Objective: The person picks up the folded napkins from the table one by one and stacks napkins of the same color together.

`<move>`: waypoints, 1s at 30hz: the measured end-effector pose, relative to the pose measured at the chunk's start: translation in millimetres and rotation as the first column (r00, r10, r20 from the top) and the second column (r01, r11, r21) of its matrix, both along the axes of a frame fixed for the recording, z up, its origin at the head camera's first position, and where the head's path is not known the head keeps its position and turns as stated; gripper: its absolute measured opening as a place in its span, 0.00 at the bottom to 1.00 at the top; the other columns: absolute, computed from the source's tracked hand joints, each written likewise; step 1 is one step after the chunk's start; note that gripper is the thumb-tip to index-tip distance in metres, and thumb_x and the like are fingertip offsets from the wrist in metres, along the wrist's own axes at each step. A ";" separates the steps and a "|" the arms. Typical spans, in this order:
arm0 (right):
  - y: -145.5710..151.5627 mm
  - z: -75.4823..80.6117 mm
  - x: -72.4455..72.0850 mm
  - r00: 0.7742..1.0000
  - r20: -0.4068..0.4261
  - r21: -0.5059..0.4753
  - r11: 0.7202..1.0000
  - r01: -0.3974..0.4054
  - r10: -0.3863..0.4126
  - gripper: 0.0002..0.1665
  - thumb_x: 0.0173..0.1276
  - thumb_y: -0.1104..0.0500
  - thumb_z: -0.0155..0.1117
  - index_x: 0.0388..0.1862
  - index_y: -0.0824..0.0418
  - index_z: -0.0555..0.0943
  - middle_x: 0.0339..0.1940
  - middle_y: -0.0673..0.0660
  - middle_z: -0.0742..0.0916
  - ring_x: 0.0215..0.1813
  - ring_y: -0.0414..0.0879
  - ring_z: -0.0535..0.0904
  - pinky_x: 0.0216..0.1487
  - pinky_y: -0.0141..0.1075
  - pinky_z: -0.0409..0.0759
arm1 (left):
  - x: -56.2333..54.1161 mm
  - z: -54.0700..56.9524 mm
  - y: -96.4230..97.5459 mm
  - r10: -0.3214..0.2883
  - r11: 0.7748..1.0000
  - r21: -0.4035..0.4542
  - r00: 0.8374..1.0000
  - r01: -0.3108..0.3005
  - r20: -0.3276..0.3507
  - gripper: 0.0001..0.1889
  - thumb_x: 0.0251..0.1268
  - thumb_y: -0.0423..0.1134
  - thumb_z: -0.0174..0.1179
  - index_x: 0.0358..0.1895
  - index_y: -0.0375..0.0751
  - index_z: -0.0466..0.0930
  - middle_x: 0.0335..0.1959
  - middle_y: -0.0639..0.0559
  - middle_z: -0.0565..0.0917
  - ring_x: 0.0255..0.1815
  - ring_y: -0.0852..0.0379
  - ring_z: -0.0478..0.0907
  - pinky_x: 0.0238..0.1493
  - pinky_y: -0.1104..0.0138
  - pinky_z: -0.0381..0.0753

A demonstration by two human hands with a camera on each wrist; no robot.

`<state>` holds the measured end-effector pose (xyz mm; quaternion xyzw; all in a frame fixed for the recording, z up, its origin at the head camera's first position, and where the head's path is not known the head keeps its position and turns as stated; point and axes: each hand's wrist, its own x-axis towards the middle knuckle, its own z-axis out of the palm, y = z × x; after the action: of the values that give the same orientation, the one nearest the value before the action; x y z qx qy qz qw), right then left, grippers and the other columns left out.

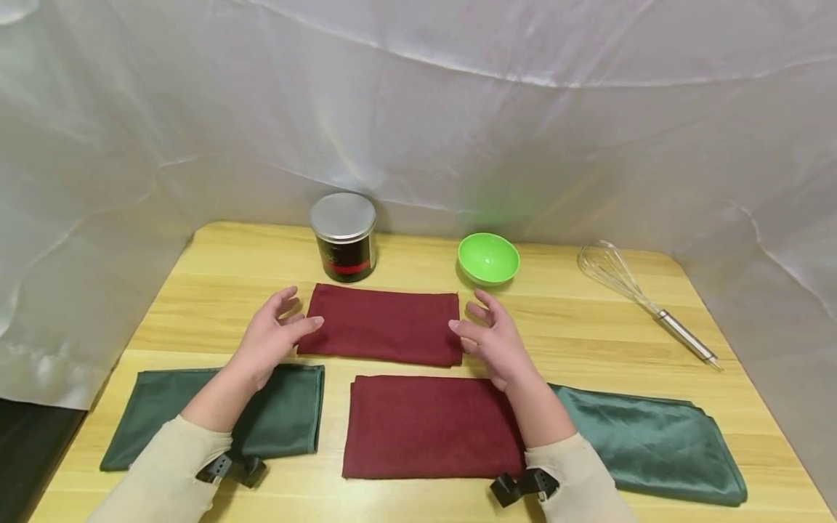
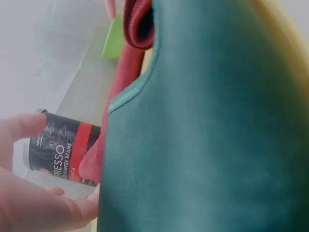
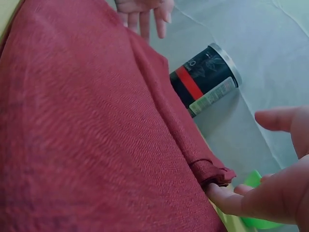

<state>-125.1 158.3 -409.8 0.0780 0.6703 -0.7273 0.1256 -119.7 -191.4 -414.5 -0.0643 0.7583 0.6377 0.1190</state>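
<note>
The far red cloth [image 1: 386, 325] is flanked, on the worktop [image 1: 543, 327], by the fingers of the left hand [image 1: 268, 338] and the right hand [image 1: 497, 341]. They are loosely parted, with nothing seen gripped; whether its ends are touched cannot be told. The cloth is apparently being positioned or approached; for any lift, both ends should be pinched evenly.

Bare wooden tabletop [image 1: 556, 309] leaves a wide path between the green bowl [image 1: 488, 259] and the whisk [image 1: 681, 334] at right. Behind the far red cloth [image 1: 386, 325], a coffee tin [image 1: 346, 250] and the bowl stand in the way, a gap between them; grey sheeting [image 1: 418, 131] closes the back.
</note>
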 end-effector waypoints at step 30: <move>-14.5 -3.4 -5.7 0.995 0.092 -0.224 0.974 -0.013 0.034 0.41 0.68 0.69 0.62 0.77 0.65 0.57 0.57 0.63 0.81 0.48 0.48 0.81 0.56 0.40 0.73 | -7.0 2.3 10.2 0.026 0.987 0.154 0.992 -0.045 0.121 0.33 0.72 0.39 0.59 0.75 0.34 0.58 0.63 0.40 0.70 0.58 0.48 0.68 0.58 0.59 0.65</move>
<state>-130.8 143.8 -413.2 0.0899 0.5783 -0.7920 0.1738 -126.7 -181.2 -412.2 -0.1059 0.6962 0.6924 0.1572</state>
